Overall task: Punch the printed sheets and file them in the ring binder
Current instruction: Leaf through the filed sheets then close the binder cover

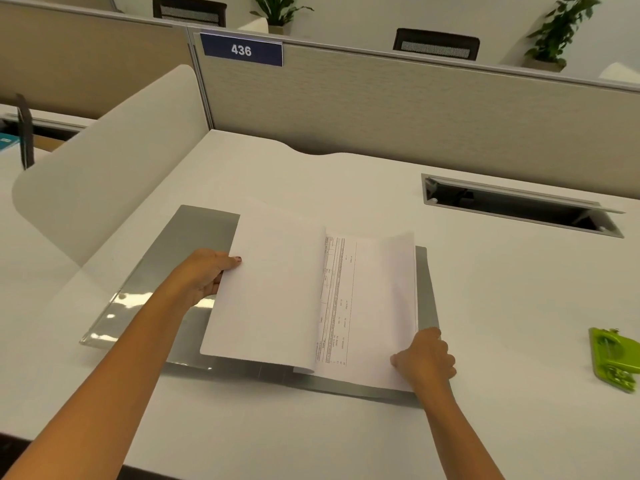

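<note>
A grey ring binder lies open and flat on the white desk. Printed sheets lie across it. My left hand grips the left edge of a raised white sheet, thumb on top, so that it curves up over the spine. Below it a printed sheet with a table of lines lies on the binder's right half. My right hand rests on the lower right corner of that stack, fingers curled at its edge. The rings are hidden under the paper.
A green hole punch sits at the desk's right edge. A cable slot with an open lid is cut into the desk at the back right. A white curved divider stands left; beige partitions close the back.
</note>
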Demonstrator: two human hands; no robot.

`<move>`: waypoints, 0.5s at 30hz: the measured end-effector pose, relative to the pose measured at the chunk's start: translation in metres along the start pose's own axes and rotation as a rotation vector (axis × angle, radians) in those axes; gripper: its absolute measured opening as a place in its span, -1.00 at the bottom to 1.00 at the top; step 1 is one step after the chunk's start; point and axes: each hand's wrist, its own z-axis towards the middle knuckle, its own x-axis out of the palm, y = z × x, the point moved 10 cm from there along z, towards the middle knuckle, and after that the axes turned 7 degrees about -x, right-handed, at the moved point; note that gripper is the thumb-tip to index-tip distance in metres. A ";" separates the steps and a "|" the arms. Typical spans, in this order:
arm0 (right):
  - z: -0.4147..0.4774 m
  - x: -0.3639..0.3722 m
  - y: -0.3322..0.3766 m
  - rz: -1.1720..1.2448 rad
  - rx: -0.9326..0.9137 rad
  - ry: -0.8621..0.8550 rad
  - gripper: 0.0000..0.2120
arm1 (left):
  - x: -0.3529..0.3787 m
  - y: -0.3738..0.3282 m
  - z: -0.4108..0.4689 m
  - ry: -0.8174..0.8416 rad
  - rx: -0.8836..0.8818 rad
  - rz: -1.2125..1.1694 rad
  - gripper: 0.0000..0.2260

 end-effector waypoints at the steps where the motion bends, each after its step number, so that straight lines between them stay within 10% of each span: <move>1: -0.001 -0.001 0.002 0.061 -0.033 -0.001 -0.43 | 0.002 -0.001 -0.001 -0.009 0.021 0.016 -0.89; 10: -0.042 -0.016 0.076 0.696 -0.512 0.166 -0.62 | 0.045 -0.039 -0.044 -0.288 0.474 0.380 -0.51; 15: -0.075 -0.002 0.119 0.853 -0.664 0.394 -0.52 | 0.094 -0.040 -0.059 -0.200 0.542 0.402 -0.76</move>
